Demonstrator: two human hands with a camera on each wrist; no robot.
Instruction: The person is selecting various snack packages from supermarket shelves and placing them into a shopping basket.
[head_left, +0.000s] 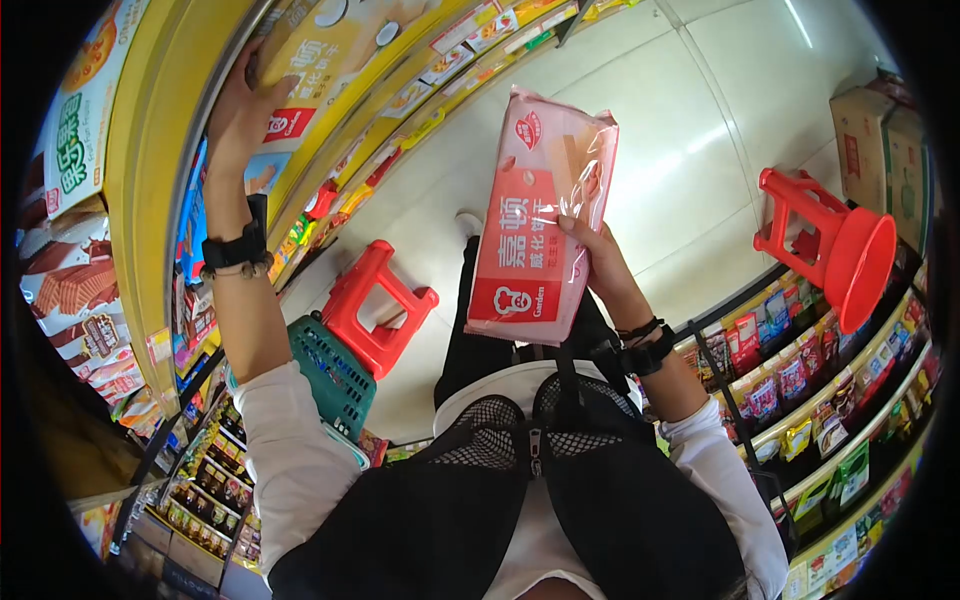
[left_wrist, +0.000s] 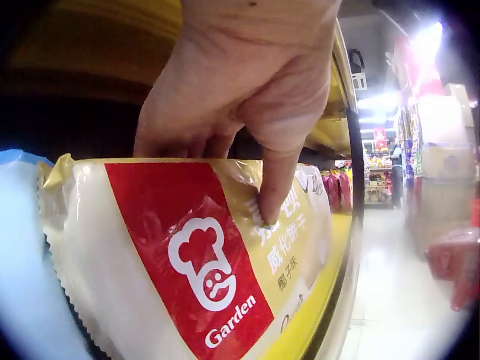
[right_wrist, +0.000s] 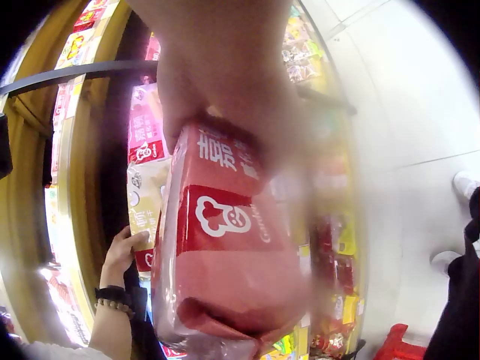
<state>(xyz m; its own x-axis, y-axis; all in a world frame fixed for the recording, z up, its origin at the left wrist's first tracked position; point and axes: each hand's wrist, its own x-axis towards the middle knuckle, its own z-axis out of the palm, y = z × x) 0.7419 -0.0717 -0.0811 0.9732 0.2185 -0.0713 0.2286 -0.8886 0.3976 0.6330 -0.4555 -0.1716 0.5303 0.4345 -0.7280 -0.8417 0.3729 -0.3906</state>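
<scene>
Pink packet (head_left: 535, 230), yellow packet (left_wrist: 187, 262), probably plastic

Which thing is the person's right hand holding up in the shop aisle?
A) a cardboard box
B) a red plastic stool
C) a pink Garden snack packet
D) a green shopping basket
C: the right hand grips the pink packet by its edge, lifted clear of the shelves, while the left hand pinches a yellow packet on the shelf.
</scene>
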